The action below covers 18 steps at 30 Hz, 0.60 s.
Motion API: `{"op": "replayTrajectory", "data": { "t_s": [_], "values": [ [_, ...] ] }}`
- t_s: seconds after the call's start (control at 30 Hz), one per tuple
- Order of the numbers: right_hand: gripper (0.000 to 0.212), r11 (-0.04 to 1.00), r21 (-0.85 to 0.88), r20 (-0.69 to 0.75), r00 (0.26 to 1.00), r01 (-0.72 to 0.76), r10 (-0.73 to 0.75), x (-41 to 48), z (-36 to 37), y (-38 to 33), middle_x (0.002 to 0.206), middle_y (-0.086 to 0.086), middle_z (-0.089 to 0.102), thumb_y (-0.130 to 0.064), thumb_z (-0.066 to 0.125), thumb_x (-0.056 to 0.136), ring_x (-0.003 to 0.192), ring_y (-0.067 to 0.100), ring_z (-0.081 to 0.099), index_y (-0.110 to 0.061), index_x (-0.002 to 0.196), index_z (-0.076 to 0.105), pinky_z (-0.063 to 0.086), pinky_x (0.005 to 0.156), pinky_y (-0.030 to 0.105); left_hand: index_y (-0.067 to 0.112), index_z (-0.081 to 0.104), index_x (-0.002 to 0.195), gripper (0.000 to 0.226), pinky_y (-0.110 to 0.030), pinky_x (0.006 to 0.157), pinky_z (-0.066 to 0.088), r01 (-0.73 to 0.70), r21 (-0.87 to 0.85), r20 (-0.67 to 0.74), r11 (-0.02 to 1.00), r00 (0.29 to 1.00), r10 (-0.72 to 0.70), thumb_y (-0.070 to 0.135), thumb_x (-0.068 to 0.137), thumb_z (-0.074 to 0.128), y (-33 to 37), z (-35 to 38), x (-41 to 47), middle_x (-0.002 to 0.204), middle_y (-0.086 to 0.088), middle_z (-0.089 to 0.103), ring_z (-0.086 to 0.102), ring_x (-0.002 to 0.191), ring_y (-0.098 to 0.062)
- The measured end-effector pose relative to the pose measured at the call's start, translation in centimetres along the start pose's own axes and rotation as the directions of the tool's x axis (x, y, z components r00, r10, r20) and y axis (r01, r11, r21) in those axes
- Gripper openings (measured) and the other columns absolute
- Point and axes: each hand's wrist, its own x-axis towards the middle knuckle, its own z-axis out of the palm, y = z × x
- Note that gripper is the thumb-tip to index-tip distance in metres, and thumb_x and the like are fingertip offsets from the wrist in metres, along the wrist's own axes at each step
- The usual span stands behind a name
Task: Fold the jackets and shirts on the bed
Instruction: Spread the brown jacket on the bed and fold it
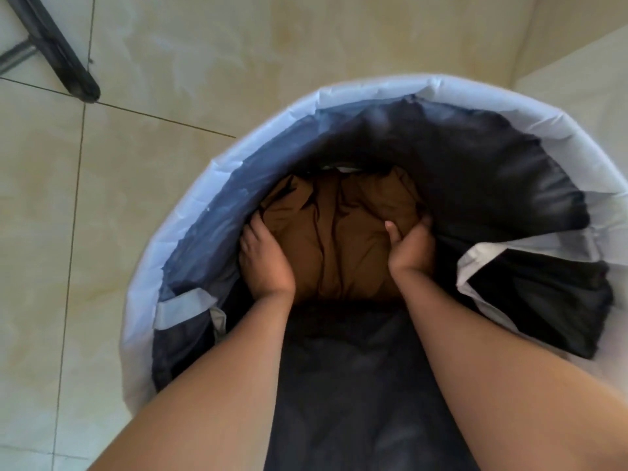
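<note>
A crumpled brown garment (336, 232) lies deep inside a round fabric laundry basket (190, 212) with a pale rim and dark lining. Both my arms reach down into the basket. My left hand (263, 258) presses against the garment's left side, fingers wrapped around its edge. On the garment's right side my right hand (409, 248) grips it, thumb on top and fingers tucked under the far edge. A sliver of white cloth (346, 169) shows behind the brown garment.
The basket stands on a beige tiled floor (102, 198). A dark furniture leg (57, 45) crosses the top left corner. Pale basket handles (180, 309) sit at the left and right rim. A light wall or surface (577, 69) is at the top right.
</note>
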Motion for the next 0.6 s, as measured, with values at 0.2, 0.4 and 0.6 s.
{"op": "replayTrajectory", "data": {
  "t_s": [0.2, 0.4, 0.6],
  "values": [
    [0.078, 0.52, -0.453, 0.136, 0.632, 0.725, -0.763, -6.4, -0.2, -1.8, 0.157, 0.011, 0.026, -0.012, 0.058, 0.08, 0.144, 0.031, 0.025, -0.024, 0.15, 0.025, 0.02, 0.117, 0.046, 0.014, 0.012, 0.154, 0.063, -0.046, 0.12, 0.0, -0.726, 0.377, 0.297, 0.575, 0.683, 0.667, 0.017, 0.094, 0.033, 2.6, -3.0, -3.0, 0.162, -0.009, 0.006, 0.006, 0.149, -0.027],
    [0.101, 0.447, -0.661, 0.554, 0.794, 0.602, -0.249, -0.1, -2.0, 0.0, 0.158, 0.004, -0.025, -0.027, 0.064, 0.087, 0.147, 0.027, -0.017, -0.032, 0.151, -0.014, -0.007, 0.118, 0.047, 0.015, -0.03, 0.146, 0.152, -0.038, 0.114, -0.019, -0.646, 0.531, 0.597, 0.547, 0.744, 0.299, 0.059, 0.053, 0.083, -0.3, -2.2, 3.5, 0.153, -0.008, -0.035, -0.024, 0.145, -0.027],
    [0.102, 0.443, -0.699, 0.501, 0.827, 0.561, -0.255, 2.7, 1.6, 2.9, 0.157, -0.003, -0.028, -0.023, 0.06, 0.091, 0.148, 0.022, -0.016, -0.034, 0.147, -0.023, -0.006, 0.121, 0.04, 0.017, -0.04, 0.138, 0.158, -0.033, 0.111, -0.022, -0.602, 0.547, 0.574, 0.582, 0.776, 0.263, 0.051, 0.05, 0.087, -1.7, 2.2, 4.7, 0.152, -0.002, -0.039, -0.02, 0.146, -0.022]
  ]
}}
